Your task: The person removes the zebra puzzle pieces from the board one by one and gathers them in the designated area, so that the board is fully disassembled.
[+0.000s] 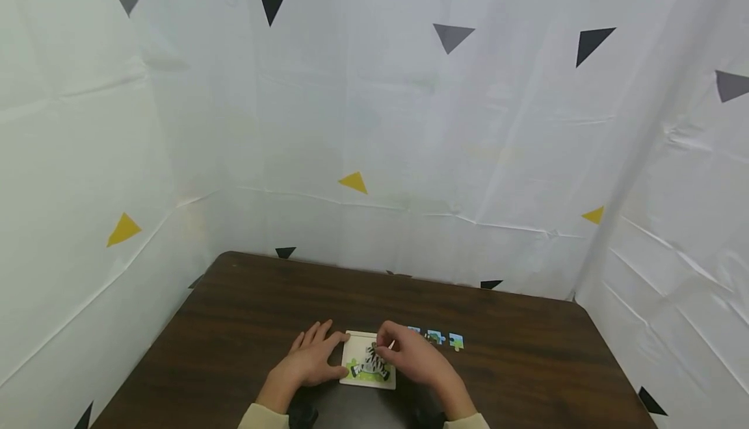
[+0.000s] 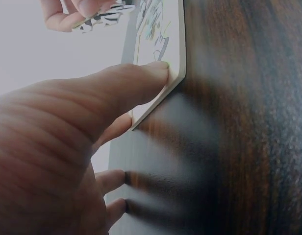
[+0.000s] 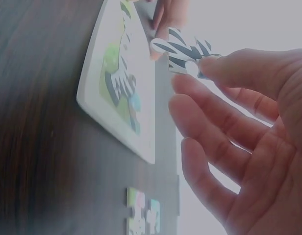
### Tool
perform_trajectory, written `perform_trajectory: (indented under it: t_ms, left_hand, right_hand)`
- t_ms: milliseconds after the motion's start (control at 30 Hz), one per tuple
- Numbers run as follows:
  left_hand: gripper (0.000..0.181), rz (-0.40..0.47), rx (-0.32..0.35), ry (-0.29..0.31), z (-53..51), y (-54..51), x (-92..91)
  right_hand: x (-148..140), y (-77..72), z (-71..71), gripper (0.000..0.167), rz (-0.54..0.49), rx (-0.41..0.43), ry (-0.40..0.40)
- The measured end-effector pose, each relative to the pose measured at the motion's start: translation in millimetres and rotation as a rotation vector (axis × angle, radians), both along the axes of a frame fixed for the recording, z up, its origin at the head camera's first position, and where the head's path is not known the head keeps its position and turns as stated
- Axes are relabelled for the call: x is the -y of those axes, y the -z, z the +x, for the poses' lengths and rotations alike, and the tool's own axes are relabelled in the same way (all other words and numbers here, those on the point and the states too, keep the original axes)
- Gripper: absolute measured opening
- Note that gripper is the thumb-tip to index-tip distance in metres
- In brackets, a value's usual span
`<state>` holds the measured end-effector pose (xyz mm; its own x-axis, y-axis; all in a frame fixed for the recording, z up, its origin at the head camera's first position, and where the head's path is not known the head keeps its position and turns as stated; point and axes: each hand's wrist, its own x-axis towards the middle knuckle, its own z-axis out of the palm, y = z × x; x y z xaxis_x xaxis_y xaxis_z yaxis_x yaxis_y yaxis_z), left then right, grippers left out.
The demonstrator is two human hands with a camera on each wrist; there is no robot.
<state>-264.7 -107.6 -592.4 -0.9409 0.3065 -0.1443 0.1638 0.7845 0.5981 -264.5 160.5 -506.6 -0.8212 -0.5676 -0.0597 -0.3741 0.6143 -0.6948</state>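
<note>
A small square puzzle board (image 1: 354, 348) with a pale rim lies near the table's front edge, its lower part filled with a zebra picture on green. My left hand (image 1: 310, 359) rests at the board's left side. Its thumb (image 2: 141, 81) presses on a corner, and the other fingers are spread toward the table. Over the board's right part, my right hand (image 1: 418, 356) pinches a black-and-white striped puzzle piece (image 3: 178, 49) between thumb and index finger. In the right wrist view that piece is raised off the board, and the other fingers are loosely bent.
Several loose puzzle pieces (image 1: 435, 337) lie in a row on the dark wooden table (image 1: 515, 364), right of the board and beyond my right hand. One piece there is partly hidden by the hand. A white curtain (image 1: 409, 123) with coloured triangles surrounds the table.
</note>
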Motion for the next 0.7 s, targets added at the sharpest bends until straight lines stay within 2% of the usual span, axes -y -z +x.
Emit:
perform_trajectory:
  t_ms: [300, 533, 700]
  left_hand:
    - [0.07, 0.023, -0.01, -0.003, 2.2, -7.6, 1.9]
    - [0.071, 0.02, 0.002, 0.009, 2.2, -0.7, 0.9]
    - [0.071, 0.017, -0.011, 0.004, 2.0, -0.5, 1.7]
  right_hand:
    - [-20, -4.7, -1.2, 0.007, -0.005, -0.026, 0.056]
    - [-41, -4.0, 2.4, 0.009, -0.037, 0.003, 0.086]
    - [-61, -3.6, -2.4, 0.011, -0.087, 0.02, 0.147]
